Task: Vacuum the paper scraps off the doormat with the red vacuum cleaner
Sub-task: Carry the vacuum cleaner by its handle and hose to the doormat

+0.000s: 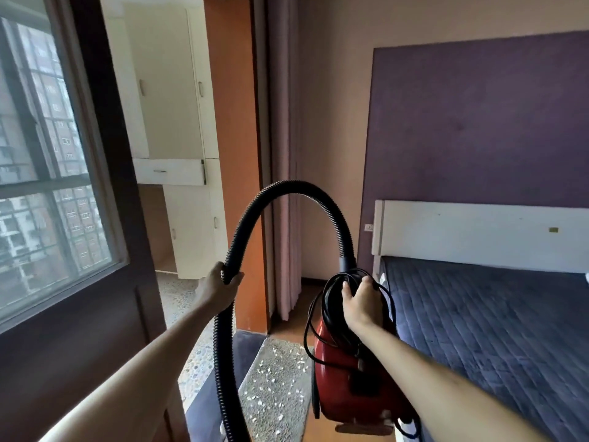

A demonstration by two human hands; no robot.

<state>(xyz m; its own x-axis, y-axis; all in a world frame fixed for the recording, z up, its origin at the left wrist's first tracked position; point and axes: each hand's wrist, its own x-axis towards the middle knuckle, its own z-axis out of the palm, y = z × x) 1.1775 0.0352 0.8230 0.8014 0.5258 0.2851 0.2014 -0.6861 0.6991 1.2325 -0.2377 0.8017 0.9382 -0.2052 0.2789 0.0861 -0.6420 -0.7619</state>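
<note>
Right hand (361, 301) clamps the red vacuum (344, 387) by its coiled cord (328, 298), left hand (223, 287) grips the hose (287, 189) — best set down beside the doormat (274, 378), clear of the paper scraps (298, 362).

A: Can you read a brand or a model number on the red vacuum cleaner (338, 371) or its black hose (287, 189)?

B: No. The side of the red shell that faces the camera has a dark patch on it, but no letters I can make out. The hose is plain ribbing.

A: What is that little mark on the white headboard (462, 231)?

B: It's a small yellowish sticker (553, 230), too small to read. The wall socket (368, 227) just beside the headboard is the same: if it has any marking, it's too tiny to tell.

A: So how many words, numbers or signs can be read?

B: 0.
</note>
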